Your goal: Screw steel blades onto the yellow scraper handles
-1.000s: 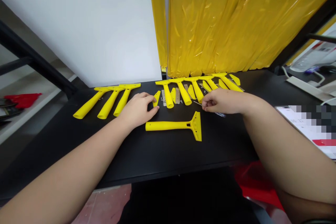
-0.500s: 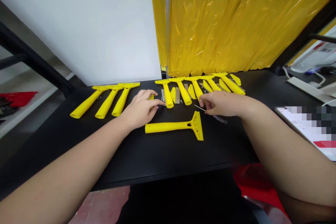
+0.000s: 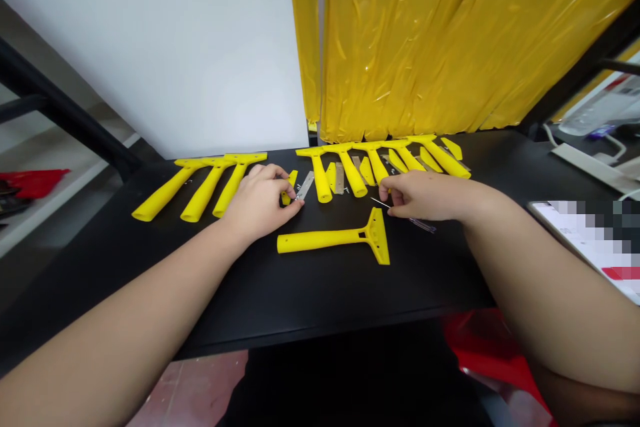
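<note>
My left hand [image 3: 265, 200] is closed, its thumb and fingertips pinching the lower end of a flat metal blade [image 3: 306, 183]. Beside those fingers lie a yellow plate [image 3: 289, 189] and tiny screws, partly covered by the hand. A slim screwdriver is held in my right hand [image 3: 413, 195]; its thin shaft [image 3: 380, 203] points left, and the clear handle [image 3: 424, 225] shows below the palm. In front of both hands lies a yellow scraper handle [image 3: 325, 240], its wide head to the right.
Three yellow scraper handles [image 3: 203, 197] lie at the left of the black table [image 3: 330, 300]. Several more [image 3: 351, 173] line the back, with yellow plates [image 3: 453, 148], blades [image 3: 340, 178] and small screws among them. A tablet-like device [image 3: 570, 233] is at the right.
My left hand has drawn back slightly to the left, and the blade by its fingertips now shows slanted. My right hand keeps the screwdriver in nearly the same place.
</note>
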A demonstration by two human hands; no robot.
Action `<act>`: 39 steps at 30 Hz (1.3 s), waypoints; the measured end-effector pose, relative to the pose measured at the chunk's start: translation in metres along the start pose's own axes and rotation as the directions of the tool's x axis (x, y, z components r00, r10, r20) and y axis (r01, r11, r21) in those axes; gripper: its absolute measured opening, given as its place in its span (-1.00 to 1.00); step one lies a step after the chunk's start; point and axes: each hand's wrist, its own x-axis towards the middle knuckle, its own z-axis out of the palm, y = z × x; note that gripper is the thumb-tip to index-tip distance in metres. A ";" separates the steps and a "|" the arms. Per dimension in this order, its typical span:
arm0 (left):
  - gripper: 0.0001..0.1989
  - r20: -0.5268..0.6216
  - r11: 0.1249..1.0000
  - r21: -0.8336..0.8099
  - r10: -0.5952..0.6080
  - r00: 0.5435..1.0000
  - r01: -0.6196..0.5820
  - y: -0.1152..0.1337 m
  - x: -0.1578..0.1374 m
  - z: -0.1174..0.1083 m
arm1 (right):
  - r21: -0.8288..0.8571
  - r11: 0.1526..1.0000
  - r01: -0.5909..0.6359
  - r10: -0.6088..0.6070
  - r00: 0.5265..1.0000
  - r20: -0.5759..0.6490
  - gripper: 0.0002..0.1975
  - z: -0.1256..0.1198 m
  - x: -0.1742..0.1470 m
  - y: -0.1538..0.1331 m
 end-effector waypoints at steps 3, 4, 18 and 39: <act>-0.72 0.000 0.999 0.025 -0.042 0.999 0.042 0.002 0.000 0.000 | 0.015 1.000 0.000 0.000 1.000 0.002 -0.78 -0.001 -0.001 -0.001; -0.73 -0.003 0.998 0.031 -0.052 0.999 0.052 0.003 0.000 0.000 | 0.017 1.000 0.003 -0.003 1.000 0.006 -0.77 -0.001 -0.001 -0.001; -0.84 0.087 0.972 -0.019 -0.230 0.969 0.232 0.006 -0.005 -0.003 | 0.005 0.999 -0.036 0.036 0.999 0.031 -0.67 0.000 0.000 0.005; -0.79 0.001 0.986 0.015 -0.169 0.986 0.169 -0.005 -0.003 -0.009 | 0.019 0.999 -0.038 0.037 0.998 0.046 -0.76 0.001 -0.002 -0.001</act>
